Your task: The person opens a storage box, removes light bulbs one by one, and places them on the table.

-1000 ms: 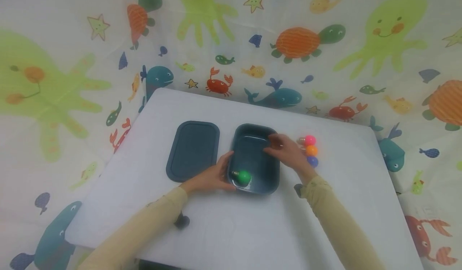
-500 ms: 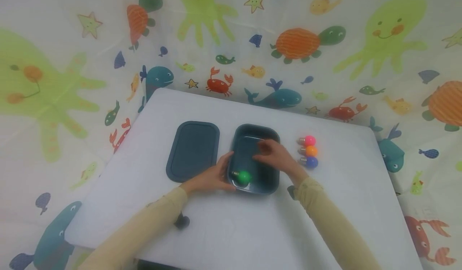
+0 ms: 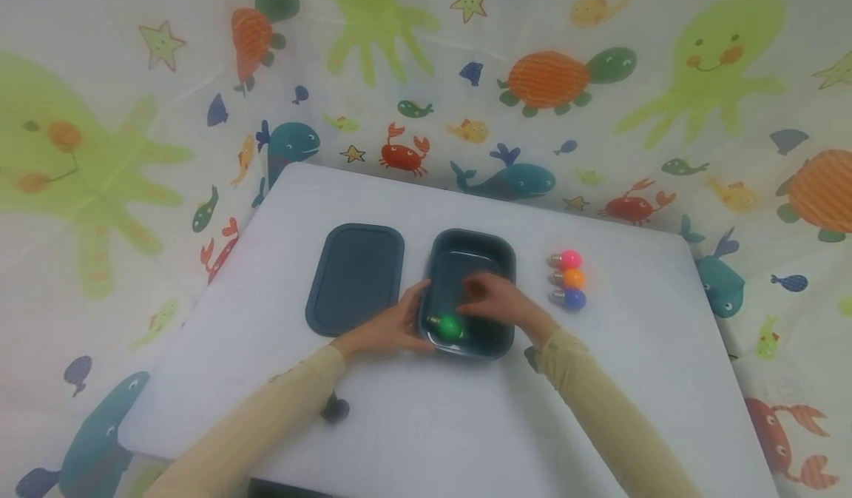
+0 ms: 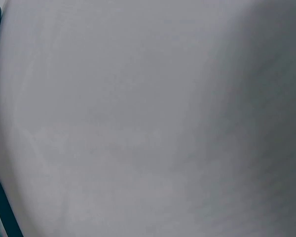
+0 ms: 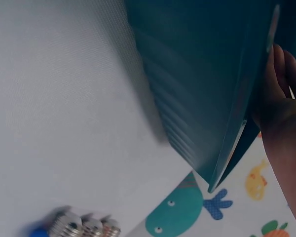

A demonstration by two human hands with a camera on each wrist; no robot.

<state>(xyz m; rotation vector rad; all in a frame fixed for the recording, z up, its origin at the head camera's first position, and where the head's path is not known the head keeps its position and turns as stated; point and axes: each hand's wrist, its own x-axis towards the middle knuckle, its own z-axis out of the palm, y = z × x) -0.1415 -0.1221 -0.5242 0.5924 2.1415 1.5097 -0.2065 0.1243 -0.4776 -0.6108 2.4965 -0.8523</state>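
In the head view a dark teal rectangular container point(image 3: 504, 339) stands uncovered on the table. My left hand point(image 3: 389, 328) holds it at the near left, fingers along the left wall and thumb by the near corner. A green light bulb point(image 3: 450, 327) lies inside, near the front, its metal base to the left. My right hand point(image 3: 499, 298) reaches over the right wall into the container, thumb and bent fingers apart just behind the bulb. Nothing shows between them. The right wrist view shows the container's outer wall point(image 5: 197, 84) with the hand across its rim.
A matching lid point(image 3: 356, 280) lies flat left of the container. To the right, pink point(image 3: 571, 260), orange point(image 3: 575, 279) and blue point(image 3: 575, 299) bulbs form a column on the white table point(image 3: 433, 424). A sea-animal curtain point(image 3: 426, 61) hangs behind the table.
My right hand has moved from the container's right rim inward and nearer the front, toward the green bulb. The left hand and the container have stayed in place.
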